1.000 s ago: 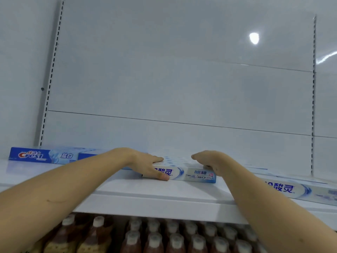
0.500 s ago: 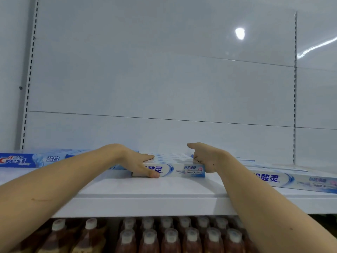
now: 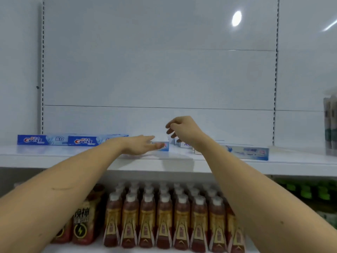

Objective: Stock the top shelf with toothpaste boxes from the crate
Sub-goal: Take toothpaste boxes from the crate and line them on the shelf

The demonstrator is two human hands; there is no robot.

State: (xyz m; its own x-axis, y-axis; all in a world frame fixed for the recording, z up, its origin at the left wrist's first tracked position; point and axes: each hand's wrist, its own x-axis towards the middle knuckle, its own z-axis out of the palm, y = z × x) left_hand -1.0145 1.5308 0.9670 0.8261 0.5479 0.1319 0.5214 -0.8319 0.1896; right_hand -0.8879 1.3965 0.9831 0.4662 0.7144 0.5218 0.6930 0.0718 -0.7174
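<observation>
We see the top shelf (image 3: 54, 155), a white board, carrying long, flat toothpaste boxes lying on their sides. At its left end lie two blue Crest boxes (image 3: 60, 140) with red and white lettering, one overlapping the other. Near the middle sits a white box (image 3: 161, 146) with a pale blue and pink end panel; most of it is hidden behind the left hand (image 3: 141, 146). That hand reaches across with its grip spread, fingers straight and flat, fingertips at the box front. The right hand (image 3: 184, 130) hovers above the shelf, its grip loosely curled and holding nothing. Behind the right wrist stand several white box ends (image 3: 179, 143), and further right lies another white and blue box (image 3: 249, 152), front facing us. Below, rows of brown drink bottles (image 3: 164, 216) with white caps fill the lower shelf.
</observation>
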